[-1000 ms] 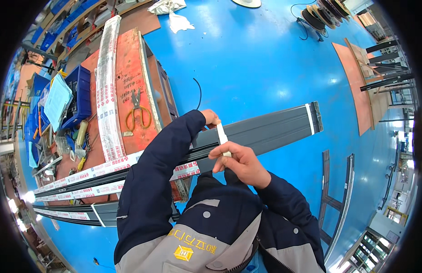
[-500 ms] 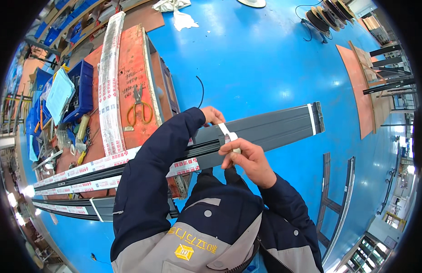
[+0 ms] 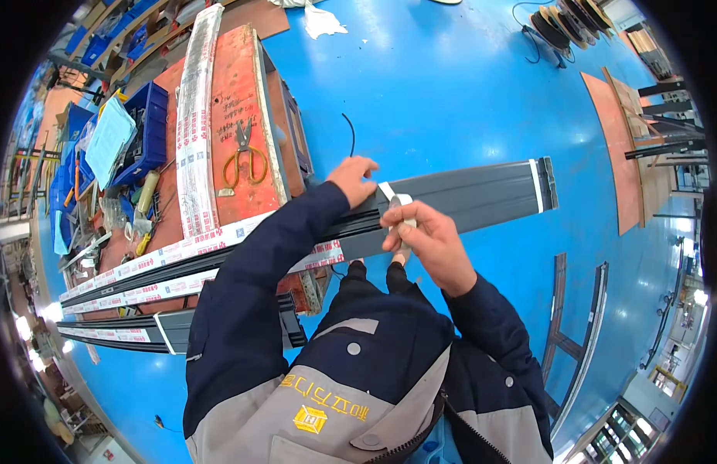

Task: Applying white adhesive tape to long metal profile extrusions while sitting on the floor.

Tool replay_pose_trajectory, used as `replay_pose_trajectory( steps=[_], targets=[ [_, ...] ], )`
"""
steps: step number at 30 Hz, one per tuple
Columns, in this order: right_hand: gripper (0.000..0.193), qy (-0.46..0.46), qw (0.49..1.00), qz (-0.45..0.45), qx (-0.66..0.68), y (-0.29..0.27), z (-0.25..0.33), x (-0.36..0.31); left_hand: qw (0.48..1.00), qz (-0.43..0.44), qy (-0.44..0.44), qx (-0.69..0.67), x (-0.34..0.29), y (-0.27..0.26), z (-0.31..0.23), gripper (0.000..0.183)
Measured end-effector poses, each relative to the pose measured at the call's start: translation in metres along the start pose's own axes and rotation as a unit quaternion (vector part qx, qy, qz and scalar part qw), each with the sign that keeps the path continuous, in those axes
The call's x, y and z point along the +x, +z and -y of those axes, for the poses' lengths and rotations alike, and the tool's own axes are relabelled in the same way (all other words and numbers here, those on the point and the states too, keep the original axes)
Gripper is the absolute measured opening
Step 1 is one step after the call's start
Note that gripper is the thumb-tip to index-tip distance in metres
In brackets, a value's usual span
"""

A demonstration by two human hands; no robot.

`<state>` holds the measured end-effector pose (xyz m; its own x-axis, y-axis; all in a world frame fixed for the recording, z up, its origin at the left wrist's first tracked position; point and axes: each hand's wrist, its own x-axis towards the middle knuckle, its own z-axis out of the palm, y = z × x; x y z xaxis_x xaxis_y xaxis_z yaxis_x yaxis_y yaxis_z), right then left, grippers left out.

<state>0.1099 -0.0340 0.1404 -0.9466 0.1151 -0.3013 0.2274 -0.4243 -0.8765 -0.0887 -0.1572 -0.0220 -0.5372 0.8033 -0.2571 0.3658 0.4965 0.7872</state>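
A bundle of long dark grey profiles reaches from the workbench out to the right over the floor, with a white tape band round it near its far right end. My right hand pinches a small roll of white tape above the bundle. From the roll a short white strip runs to the bundle's far edge. Beside that strip, at the far edge, is my left hand, its fingers bent and apart with nothing visible between them. Its palm side is hidden.
On the left stands a red-topped workbench carrying scissors with orange handles, a wrapped white profile and a blue bin. Another profile bundle lies nearer me. Frame pieces are at the right, cable reels farther off.
My left hand has moved away from the tape strip, slightly up and left, and its fingers have spread. My right hand has shifted a little right and farther out with the roll.
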Motion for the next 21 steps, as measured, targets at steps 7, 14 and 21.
replay_pose_trajectory(
  steps=[7,14,21],
  targets=[
    [0.024,-0.008,0.999,0.031,0.009,-0.005,0.002,0.010,0.961,-0.141,0.201,0.131,-0.080,0.036,-0.053,0.113],
    [0.022,-0.013,1.000,0.019,0.005,0.005,0.002,0.007,0.962,-0.129,0.157,0.180,-0.083,0.043,-0.048,0.125],
    [0.021,-0.002,0.999,-0.026,0.024,0.007,-0.001,-0.004,0.936,-0.217,0.205,0.189,-0.083,0.063,-0.041,0.118]
  ],
)
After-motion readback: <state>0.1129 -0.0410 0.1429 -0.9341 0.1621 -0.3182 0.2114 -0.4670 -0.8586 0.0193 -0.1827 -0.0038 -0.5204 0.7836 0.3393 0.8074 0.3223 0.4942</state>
